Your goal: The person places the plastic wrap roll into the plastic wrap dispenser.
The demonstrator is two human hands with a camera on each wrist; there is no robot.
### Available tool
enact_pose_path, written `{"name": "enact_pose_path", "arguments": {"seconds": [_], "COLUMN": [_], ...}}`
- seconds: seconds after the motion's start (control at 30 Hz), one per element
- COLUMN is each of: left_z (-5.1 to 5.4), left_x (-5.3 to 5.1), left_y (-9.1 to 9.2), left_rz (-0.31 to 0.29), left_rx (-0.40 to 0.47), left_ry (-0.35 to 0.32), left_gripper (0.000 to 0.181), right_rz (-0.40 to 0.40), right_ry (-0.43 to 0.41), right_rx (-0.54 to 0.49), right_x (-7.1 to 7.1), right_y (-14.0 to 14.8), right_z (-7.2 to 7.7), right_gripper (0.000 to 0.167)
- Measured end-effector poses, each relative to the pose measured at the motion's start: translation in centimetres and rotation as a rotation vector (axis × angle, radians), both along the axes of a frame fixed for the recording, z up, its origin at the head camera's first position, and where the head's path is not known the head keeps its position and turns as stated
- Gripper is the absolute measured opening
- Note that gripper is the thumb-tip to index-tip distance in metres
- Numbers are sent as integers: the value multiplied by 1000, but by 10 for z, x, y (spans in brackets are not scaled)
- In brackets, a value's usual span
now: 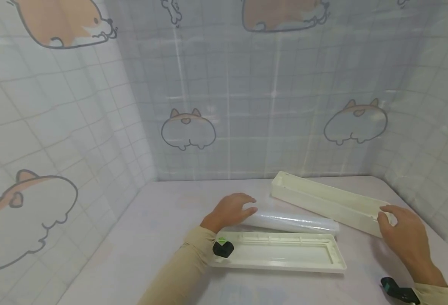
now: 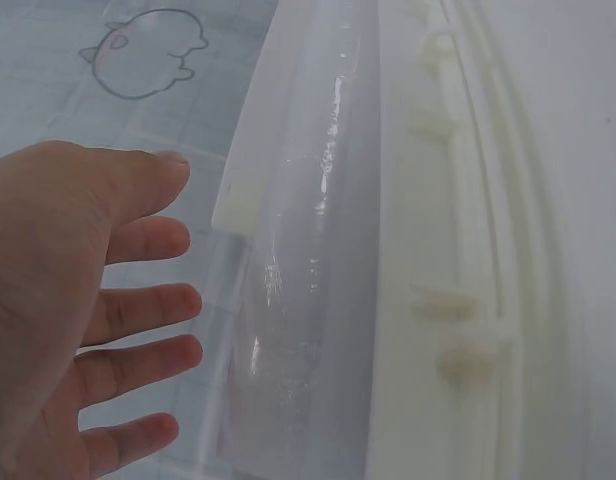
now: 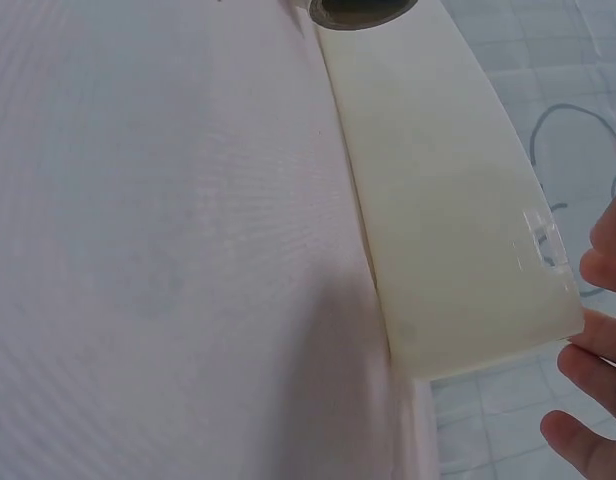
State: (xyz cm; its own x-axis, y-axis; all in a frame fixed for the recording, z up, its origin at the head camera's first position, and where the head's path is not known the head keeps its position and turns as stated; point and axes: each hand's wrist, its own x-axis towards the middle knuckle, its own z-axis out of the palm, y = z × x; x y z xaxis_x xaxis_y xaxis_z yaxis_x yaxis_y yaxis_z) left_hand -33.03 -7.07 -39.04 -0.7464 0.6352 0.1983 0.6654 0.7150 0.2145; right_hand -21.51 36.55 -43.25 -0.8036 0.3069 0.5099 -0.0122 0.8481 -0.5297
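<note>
Our right hand (image 1: 406, 231) and left hand (image 1: 229, 210) — both relaxed, fingers parted.
Nearest lies a shallow, cream, rectangular plastic tray (image 1: 281, 254); behind it, a shiny, translucent plastic-film roll (image 1: 292, 221), its left end beside our left hand. Farther back — a long cream plastic trough (image 1: 323, 207), our right hand at its right end.

My pale worktop (image 1: 132, 245) carries a long cream box (image 1: 323, 208), a shiny roll (image 1: 296, 222) and, nearest me, a shallow rimmed tray (image 1: 281, 254).
</note>
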Motion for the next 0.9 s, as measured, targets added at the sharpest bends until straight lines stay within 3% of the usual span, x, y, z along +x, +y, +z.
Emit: {"name": "enact_pose_path", "arguments": {"seconds": [0.3, 0.6, 0.9], "left_z": [-4, -5, -5], "left_x": [-10, -12, -22], "left_y": [15, 28, 41], "left_rz": [25, 68, 97], "left_rx": [55, 81, 131], "left_ry": [-28, -89, -188], "left_gripper": [40, 41, 41], "right_rz": [-9, -26, -50], "right_ry": [16, 16, -42], "right_rx": [-4, -50, -77], "right_x": [-3, -3, -2], "right_y": [3, 5, 8], "right_z": [-4, -11, -12], "right_gripper": [37, 35, 40]}}
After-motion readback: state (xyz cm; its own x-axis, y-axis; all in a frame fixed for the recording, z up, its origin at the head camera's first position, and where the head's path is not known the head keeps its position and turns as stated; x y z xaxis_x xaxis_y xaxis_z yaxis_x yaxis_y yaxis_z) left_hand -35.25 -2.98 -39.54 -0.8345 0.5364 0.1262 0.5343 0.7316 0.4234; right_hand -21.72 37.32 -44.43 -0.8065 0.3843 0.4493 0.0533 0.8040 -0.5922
